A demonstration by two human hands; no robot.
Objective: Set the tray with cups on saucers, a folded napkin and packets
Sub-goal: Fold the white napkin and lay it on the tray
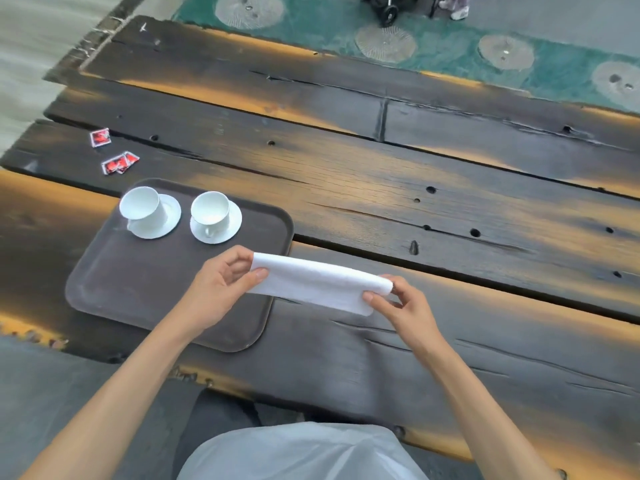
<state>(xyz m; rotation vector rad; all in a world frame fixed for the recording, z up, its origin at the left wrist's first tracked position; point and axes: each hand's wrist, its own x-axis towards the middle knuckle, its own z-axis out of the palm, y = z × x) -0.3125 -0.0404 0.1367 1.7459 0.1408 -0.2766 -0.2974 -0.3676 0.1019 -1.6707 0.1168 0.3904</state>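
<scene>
Both hands hold a white folded paper napkin (317, 284) stretched between them in the air, above the right edge of the tray and the surface beside it. The left hand (221, 289) pinches the napkin's left end between thumb and fingers; the right hand (403, 308) pinches its right end the same way. The napkin forms a long, narrow band, tilted so its right end sits lower in the view.

The dark brown rectangular plastic tray (145, 292) with rounded corners lies on the weathered dark wooden plank surface (415, 188), which shows orange patches of light. At the far side of the tray stand two white ceramic cups, each on a round white saucer: the left cup (140, 206) on its saucer (169, 220), and the right cup (210, 209) on its saucer (232, 226). The near half of the tray is bare.

Beyond the tray's far left corner, off the tray, lie small red and white packets (117, 162) on the surface, with one more packet (100, 137) just beyond them.
</scene>
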